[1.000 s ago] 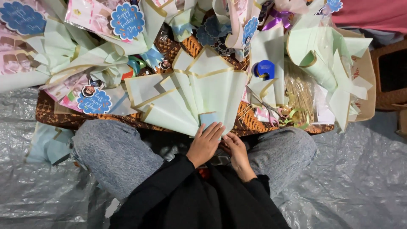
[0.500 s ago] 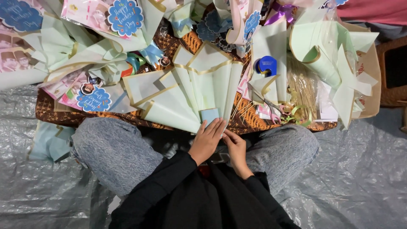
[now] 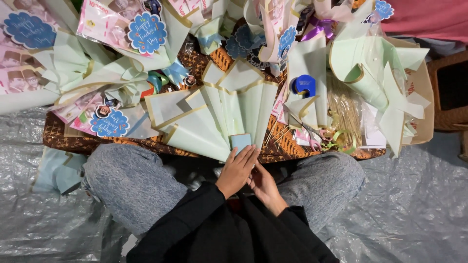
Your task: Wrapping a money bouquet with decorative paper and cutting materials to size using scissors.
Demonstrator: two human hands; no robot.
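Note:
A fan of pale green wrapping sheets with gold edges [image 3: 234,107] lies spread on the brown patterned cloth [image 3: 273,151] in front of my knees. A small light blue piece [image 3: 241,141] sits at the fan's gathered base. My left hand [image 3: 237,168] lies flat over that base, fingertips on the blue piece. My right hand [image 3: 264,184] sits just beneath and to the right, its fingers curled in under my left palm at the gathered end. What the right fingers pinch is hidden.
More green paper cones [image 3: 365,73], pink printed sheets with blue scalloped tags [image 3: 146,31], a blue tape dispenser [image 3: 304,85], thin sticks [image 3: 343,117] and small scissors [image 3: 314,139] crowd the cloth. Grey plastic sheeting [image 3: 419,204] covers the floor. Another person's red garment [image 3: 429,17] is top right.
Both hands stay at the fan's base with barely any movement. The view has drifted slightly, and the fan sits a little differently in the picture.

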